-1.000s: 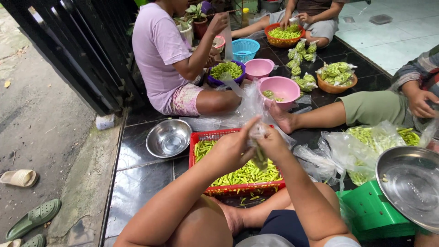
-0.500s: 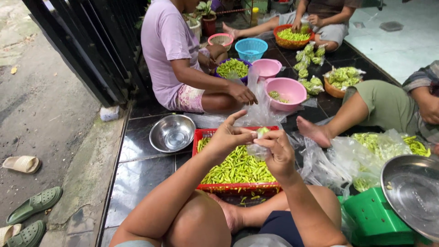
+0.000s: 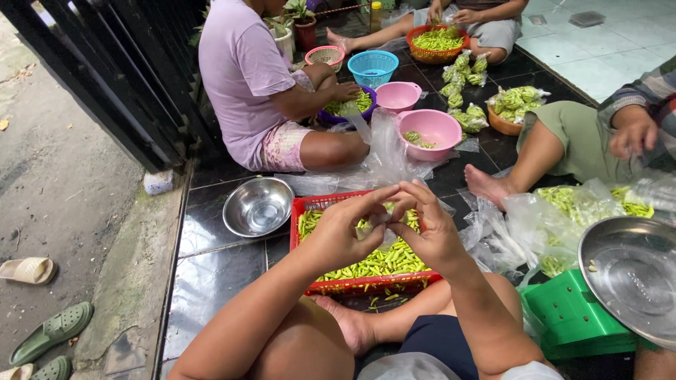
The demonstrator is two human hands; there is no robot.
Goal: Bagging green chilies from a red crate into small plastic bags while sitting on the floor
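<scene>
sandals (image 3: 42,309): being left on the concrete at far left, outside the tiled floor.
steel bowl (image 3: 258,205): being kept on the dark tile just left of the crate; its inside is looking bare, so nothing appears to be collected in it yet.
crate (image 3: 303,210): red, being kept on the tile between the person's legs; a thick heap of green pods (image 3: 380,259) is lying in it, so most of the work is judged as left to do.
left hand (image 3: 338,229): being held above the crate, fingers curled, thumb and forefinger pinching one end of a pod.
pod (image 3: 365,229): pale green, small, being gripped between both hands over the crate; it is looking partly split, though whether it is fully opened cannot be told.
right hand (image 3: 429,229): being held touching the left, fingertips closed on the pod's other end.
pink bowl (image 3: 436,127): being used beyond the crate by another seated person; only a few green pieces are lying in it.
bags (image 3: 556,211): clear plastic, being kept right of the crate, more green pods showing inside.
steel pan (image 3: 630,271): being rested on a green stool (image 3: 570,317) at far right; a few pale bits are lying on it, suggesting little is done.
</scene>
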